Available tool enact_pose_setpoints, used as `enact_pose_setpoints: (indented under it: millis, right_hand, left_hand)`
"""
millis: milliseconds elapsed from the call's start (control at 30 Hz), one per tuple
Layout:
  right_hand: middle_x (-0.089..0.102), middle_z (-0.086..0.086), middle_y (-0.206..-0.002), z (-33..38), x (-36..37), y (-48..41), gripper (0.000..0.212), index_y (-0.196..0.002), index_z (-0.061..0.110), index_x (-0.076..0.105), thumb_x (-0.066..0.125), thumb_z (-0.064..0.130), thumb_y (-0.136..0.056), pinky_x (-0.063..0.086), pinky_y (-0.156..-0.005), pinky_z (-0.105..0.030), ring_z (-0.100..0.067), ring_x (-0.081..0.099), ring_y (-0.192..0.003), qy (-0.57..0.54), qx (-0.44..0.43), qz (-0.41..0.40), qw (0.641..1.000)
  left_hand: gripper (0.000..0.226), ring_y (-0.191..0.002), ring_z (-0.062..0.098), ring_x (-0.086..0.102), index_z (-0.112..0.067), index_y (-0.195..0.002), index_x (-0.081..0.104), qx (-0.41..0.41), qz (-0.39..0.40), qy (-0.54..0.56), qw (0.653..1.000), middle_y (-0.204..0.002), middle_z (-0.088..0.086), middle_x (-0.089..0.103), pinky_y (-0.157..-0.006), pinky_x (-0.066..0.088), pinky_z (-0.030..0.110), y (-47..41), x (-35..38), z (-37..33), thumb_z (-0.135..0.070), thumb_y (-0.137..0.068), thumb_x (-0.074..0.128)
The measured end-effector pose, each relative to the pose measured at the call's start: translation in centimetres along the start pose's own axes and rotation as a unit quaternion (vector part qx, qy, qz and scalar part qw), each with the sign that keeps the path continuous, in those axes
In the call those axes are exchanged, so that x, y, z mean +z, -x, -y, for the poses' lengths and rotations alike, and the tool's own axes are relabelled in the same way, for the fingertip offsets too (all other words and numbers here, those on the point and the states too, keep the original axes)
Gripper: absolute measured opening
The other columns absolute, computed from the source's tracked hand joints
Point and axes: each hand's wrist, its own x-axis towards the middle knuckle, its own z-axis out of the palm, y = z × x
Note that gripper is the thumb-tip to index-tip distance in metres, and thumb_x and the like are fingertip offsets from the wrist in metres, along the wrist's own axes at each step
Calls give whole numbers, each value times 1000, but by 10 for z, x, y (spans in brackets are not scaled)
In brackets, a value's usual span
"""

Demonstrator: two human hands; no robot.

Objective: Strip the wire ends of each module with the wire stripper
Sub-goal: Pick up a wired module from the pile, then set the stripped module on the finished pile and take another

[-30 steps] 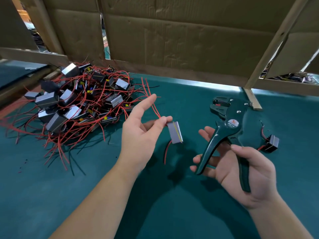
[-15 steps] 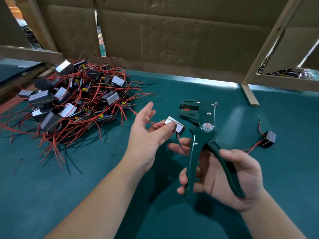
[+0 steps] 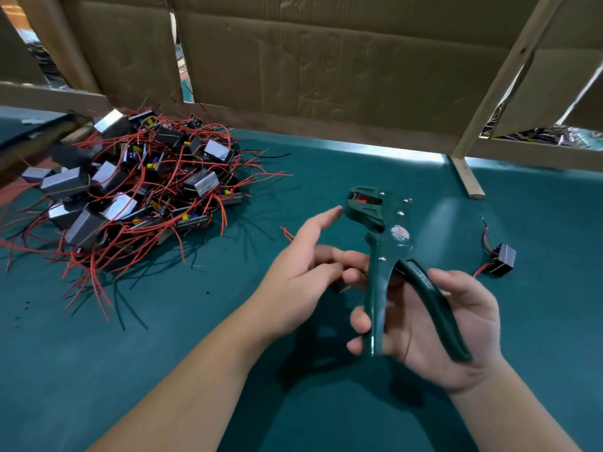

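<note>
Module heap [image 3: 124, 197]: at 10 o'clock on the green tabletop [image 3: 98, 370]. Grey and black boxes are tangled in red wires that splay every way, with no single axis. The left margin is cut off by the frame edge, and the boxes underneath cannot be counted.

Wire stripper [image 3: 380, 265]: dark green, right of centre, held clear of the tabletop. The long axis runs near 12 to 6, with the head up at 12, tipped slightly toward 11. The two handles are spread, one toward 6 and one toward 5. The round badge lettering is too blurred to read.

Right hand [image 3: 440, 334]: at 5 o'clock, palm up. The fingers are curled round the 6 o'clock handle and the thumb lies over the other handle, so it grips the tool.

Left hand [image 3: 300, 275]: at centre. The index finger is straight, pointing toward 1 o'clock, with its tip just beside the stripper head; contact cannot be told. The remaining fingers are curled in on the held module.

Lone module [image 3: 502, 264]: at 3 o'clock, lying on the tabletop well apart from the heap, with red and black leads trailing from it.

Held module [image 3: 341, 286]: mostly hidden by the fingers, so only a dark corner shows.

Red wire ends [image 3: 287, 232]: these show past the left hand at its 11 o'clock side.
</note>
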Motion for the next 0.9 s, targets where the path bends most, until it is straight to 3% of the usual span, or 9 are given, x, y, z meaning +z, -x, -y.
enact_pose_setpoints:
  millis: [100,167,267,467,700,900]
  right_hand:
    - [50,-30,-124,4,-1,2,73,-144,-11,15,54,18,-89,40,-93,-63,-48,53,-98,-39,3,13,999]
    - [49,-31,-124,6,-3,3,74,-144,-10,13,53,18,-89,39,-95,-64,-49,52,-99,-49,7,21,999]
    - [48,-33,-127,9,-4,4,74,-144,-8,11,52,17,-89,36,-97,-65,-49,51,-102,-60,5,13,998]
    - [41,-35,-133,11,-4,7,72,-146,-5,18,54,18,-88,37,-96,-64,-49,52,-100,-38,3,4,999]
    - [33,-28,-144,17,-8,13,77,-145,-11,13,54,22,-89,39,-91,-62,-47,53,-98,29,39,28,998]
    - [34,-30,-144,19,-9,12,72,-144,-11,12,52,15,-90,35,-94,-64,-50,51,-103,-14,23,17,999]
  left_hand:
    - [36,-86,5,64,-31,-118,51,5,27,-35,999,-85,-9,69,-80,47,14,0,-1,2,-19,-86,59]
    - [11,-78,3,64,-26,-97,63,36,17,-89,995,-80,-10,69,-75,48,14,-2,-3,1,-17,-90,63]
    - [11,-65,3,61,-21,-79,68,52,-4,-134,990,-69,-9,68,-65,48,17,-3,-9,0,-16,-89,68]
    - [10,-51,5,49,-22,-68,68,30,-24,-111,993,-53,-5,60,-53,42,19,-2,-10,-2,-25,-77,69]
    - [9,-58,-4,52,-27,-68,66,60,-96,-168,979,-63,-12,63,-59,39,8,-3,-17,-3,-24,-77,64]
    - [9,-61,8,60,-25,-74,65,18,-107,-88,990,-69,-7,70,-60,50,26,-5,-21,-1,-27,-81,60]
